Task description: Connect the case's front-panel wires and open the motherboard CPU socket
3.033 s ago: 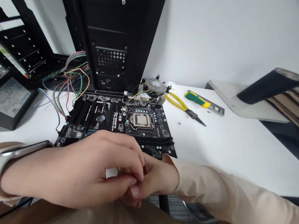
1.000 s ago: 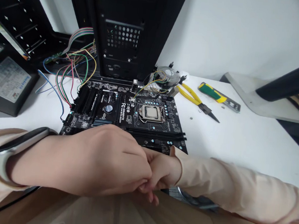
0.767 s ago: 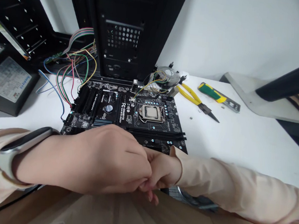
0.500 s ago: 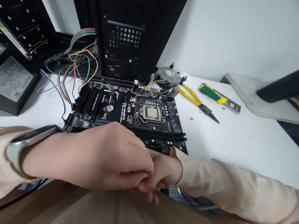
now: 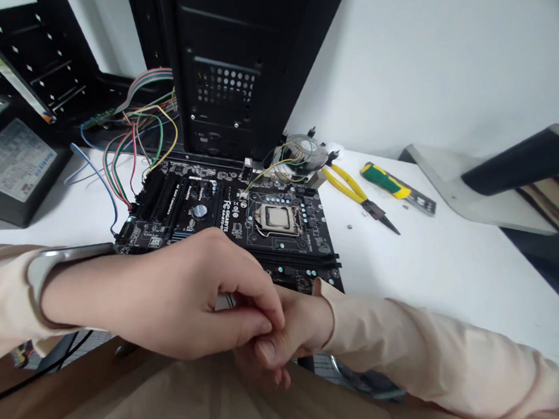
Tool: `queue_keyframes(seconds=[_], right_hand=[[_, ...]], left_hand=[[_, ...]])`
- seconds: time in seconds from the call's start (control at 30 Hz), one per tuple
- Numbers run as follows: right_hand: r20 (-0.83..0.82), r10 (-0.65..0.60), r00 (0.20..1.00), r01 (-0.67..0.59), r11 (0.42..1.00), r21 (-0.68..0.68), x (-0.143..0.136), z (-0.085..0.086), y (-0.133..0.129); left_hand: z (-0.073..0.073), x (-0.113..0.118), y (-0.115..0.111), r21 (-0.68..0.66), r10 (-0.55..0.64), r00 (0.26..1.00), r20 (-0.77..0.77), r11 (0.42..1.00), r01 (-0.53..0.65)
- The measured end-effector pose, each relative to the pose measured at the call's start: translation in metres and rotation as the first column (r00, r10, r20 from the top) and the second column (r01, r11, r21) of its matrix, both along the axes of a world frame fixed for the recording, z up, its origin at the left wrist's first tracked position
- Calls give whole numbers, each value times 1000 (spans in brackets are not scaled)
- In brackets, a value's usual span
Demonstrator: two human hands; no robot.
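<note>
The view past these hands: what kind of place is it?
Probably a computer repair or assembly bench: a bare motherboard lies on the white table, beside an open black case and yellow-handled pliers.

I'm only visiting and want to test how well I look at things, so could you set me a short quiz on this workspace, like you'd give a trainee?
1. True or false: the person wears a wristband on the same arm as the left hand.

2. Which of these lies on the white table?
A) a hammer
B) a pair of pliers
C) a roll of tape

3. Fill in near or far: seen from the person, the cooling fan is by the ____ edge of the motherboard.

Key: 1. True; 2. B; 3. far
</note>
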State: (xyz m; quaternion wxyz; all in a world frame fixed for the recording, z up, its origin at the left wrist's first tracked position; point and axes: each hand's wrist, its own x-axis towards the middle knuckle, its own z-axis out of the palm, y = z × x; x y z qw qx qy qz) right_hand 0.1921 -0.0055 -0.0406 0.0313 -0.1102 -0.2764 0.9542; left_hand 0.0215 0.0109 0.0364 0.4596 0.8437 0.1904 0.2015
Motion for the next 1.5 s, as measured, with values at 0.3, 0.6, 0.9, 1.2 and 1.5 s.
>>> queue_keyframes(seconds=[0.3, 0.6, 0.9, 1.2, 1.5], right_hand=[[-19, -85, 996, 84, 996, -42, -1, -2, -2], [5, -110, 994, 110, 991, -76, 0, -3, -4], [13, -127, 992, 128, 989, -76, -1, 0, -4], [21, -124, 992, 125, 990, -67, -2, -3, -6], [204, -176, 963, 58, 875, 481, 4, 27, -4]], left_hand=[[-4, -5, -14, 60, 67, 997, 46, 996, -70], [-5, -4, -14, 158, 55, 995, 85, 985, -68], [-10, -3, -11, 239, 8, 990, 141, 970, -42], [-8, -3, -15, 258, 46, 993, 113, 963, -74], [-8, -7, -18, 255, 83, 983, 166, 959, -124]])
